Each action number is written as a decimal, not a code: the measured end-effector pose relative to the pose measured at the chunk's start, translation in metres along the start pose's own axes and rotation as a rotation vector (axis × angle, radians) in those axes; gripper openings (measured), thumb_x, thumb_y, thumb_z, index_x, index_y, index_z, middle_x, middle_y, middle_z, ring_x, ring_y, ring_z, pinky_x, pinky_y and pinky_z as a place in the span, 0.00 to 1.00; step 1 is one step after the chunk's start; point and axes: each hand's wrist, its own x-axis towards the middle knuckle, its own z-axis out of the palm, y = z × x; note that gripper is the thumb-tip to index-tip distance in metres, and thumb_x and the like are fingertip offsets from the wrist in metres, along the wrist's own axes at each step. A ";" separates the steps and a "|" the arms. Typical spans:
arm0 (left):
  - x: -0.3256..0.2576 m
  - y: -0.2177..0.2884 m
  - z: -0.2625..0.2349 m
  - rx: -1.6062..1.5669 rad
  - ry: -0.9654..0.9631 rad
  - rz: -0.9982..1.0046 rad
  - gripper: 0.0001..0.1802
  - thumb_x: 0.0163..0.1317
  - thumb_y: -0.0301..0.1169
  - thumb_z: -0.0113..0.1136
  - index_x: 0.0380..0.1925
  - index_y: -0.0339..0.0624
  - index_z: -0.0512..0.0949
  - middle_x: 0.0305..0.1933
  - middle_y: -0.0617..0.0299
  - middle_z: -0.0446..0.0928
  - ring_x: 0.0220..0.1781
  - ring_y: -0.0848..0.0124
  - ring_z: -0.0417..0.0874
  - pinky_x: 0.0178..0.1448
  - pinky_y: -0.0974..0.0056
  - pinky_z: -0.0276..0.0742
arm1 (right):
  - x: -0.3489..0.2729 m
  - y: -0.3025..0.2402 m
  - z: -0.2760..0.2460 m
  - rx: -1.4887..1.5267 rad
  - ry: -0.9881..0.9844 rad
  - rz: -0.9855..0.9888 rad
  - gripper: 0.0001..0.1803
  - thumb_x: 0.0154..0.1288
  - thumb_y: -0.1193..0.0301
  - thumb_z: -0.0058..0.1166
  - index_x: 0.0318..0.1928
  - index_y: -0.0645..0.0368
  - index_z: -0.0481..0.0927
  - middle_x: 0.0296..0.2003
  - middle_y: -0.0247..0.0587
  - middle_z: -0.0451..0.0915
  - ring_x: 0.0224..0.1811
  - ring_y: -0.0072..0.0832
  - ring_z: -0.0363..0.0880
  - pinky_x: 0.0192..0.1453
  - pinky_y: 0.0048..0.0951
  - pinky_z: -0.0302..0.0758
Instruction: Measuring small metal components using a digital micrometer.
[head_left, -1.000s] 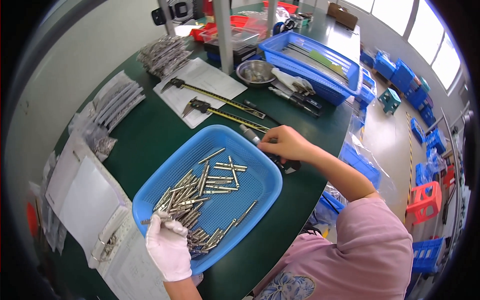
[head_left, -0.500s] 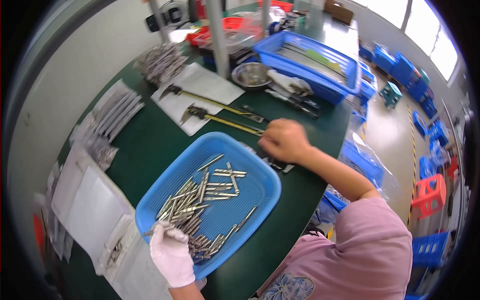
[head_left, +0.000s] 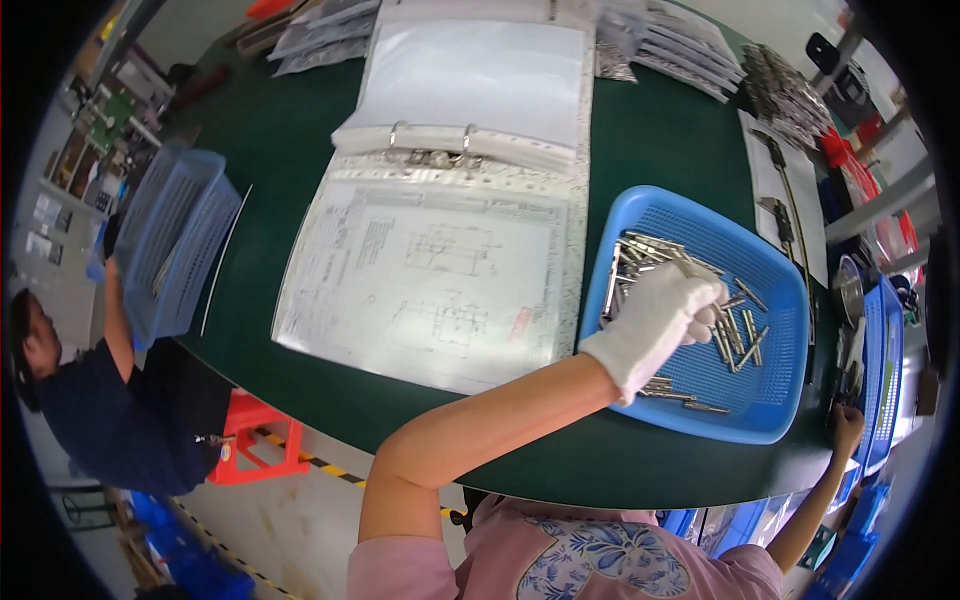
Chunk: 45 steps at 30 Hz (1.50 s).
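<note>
Slim silver metal pins (head_left: 735, 340) lie heaped in a shallow blue plastic basket (head_left: 775, 275) on the green worktable (head_left: 650, 150). The white-gloved left hand (head_left: 665, 320) curls shut among them. The bare right hand (head_left: 846, 425), its fingers unclear, rests at the table's edge beside the basket.

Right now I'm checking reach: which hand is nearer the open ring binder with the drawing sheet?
Left. The white-gloved left hand is over the blue basket beside the ring binder; the bare right hand is at the table's far edge.

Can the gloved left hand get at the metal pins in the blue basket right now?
Probably yes: the left hand is already over the blue basket, fingers down among the metal pins, with nothing covering them.
</note>
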 end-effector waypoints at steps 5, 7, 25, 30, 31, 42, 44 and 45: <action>0.003 -0.002 0.001 -0.032 -0.060 0.009 0.12 0.54 0.37 0.49 0.27 0.38 0.74 0.23 0.63 0.70 0.25 0.76 0.72 0.32 0.73 0.67 | -0.008 -0.045 -0.027 -0.179 0.012 0.003 0.15 0.42 0.65 0.59 0.25 0.62 0.73 0.19 0.40 0.72 0.22 0.29 0.70 0.30 0.29 0.67; 0.003 -0.002 0.002 -0.035 -0.080 0.009 0.12 0.53 0.36 0.49 0.27 0.37 0.74 0.24 0.63 0.70 0.25 0.76 0.71 0.32 0.72 0.68 | 0.005 -0.029 -0.021 -0.238 -0.015 -0.062 0.12 0.42 0.69 0.54 0.28 0.61 0.69 0.20 0.41 0.69 0.22 0.31 0.67 0.29 0.31 0.65; 0.004 -0.002 0.004 -0.166 -0.107 0.017 0.11 0.56 0.34 0.47 0.25 0.36 0.72 0.21 0.65 0.67 0.20 0.79 0.67 0.27 0.74 0.65 | 0.030 -0.068 -0.006 -0.148 -0.105 0.008 0.27 0.57 0.50 0.43 0.36 0.65 0.75 0.25 0.45 0.76 0.20 0.32 0.72 0.25 0.34 0.67; 0.006 0.000 0.009 -0.075 -0.093 0.084 0.17 0.61 0.42 0.45 0.29 0.39 0.74 0.24 0.66 0.71 0.26 0.79 0.72 0.34 0.74 0.69 | -0.017 -0.162 -0.080 1.029 -0.035 0.349 0.20 0.59 0.55 0.43 0.39 0.58 0.76 0.25 0.33 0.76 0.12 0.11 0.61 0.12 0.13 0.54; 0.008 -0.002 0.006 -0.044 -0.121 0.111 0.18 0.62 0.43 0.44 0.32 0.39 0.74 0.25 0.66 0.72 0.28 0.78 0.73 0.36 0.73 0.69 | -0.018 -0.180 -0.089 1.192 -0.126 0.275 0.20 0.59 0.56 0.42 0.40 0.59 0.74 0.28 0.35 0.77 0.11 0.12 0.60 0.12 0.14 0.54; -0.003 0.002 0.009 -0.181 -0.206 0.217 0.14 0.63 0.35 0.45 0.38 0.35 0.72 0.28 0.63 0.73 0.33 0.75 0.74 0.44 0.69 0.69 | -0.055 -0.396 -0.053 1.722 -1.147 -0.185 0.22 0.57 0.60 0.31 0.36 0.68 0.71 0.29 0.54 0.75 0.17 0.29 0.70 0.15 0.23 0.66; -0.003 0.000 0.007 -0.270 -0.227 0.259 0.13 0.63 0.34 0.46 0.38 0.35 0.72 0.29 0.63 0.72 0.33 0.74 0.73 0.44 0.68 0.69 | -0.063 -0.412 -0.048 1.682 -1.139 0.000 0.27 0.57 0.54 0.28 0.29 0.68 0.73 0.23 0.53 0.75 0.13 0.28 0.67 0.12 0.22 0.61; -0.003 0.000 0.004 -0.279 -0.266 0.239 0.13 0.63 0.34 0.46 0.38 0.35 0.72 0.28 0.62 0.72 0.33 0.73 0.72 0.43 0.68 0.69 | -0.066 -0.415 -0.046 1.716 -1.159 0.020 0.30 0.56 0.51 0.28 0.27 0.68 0.73 0.21 0.52 0.75 0.11 0.27 0.65 0.10 0.21 0.59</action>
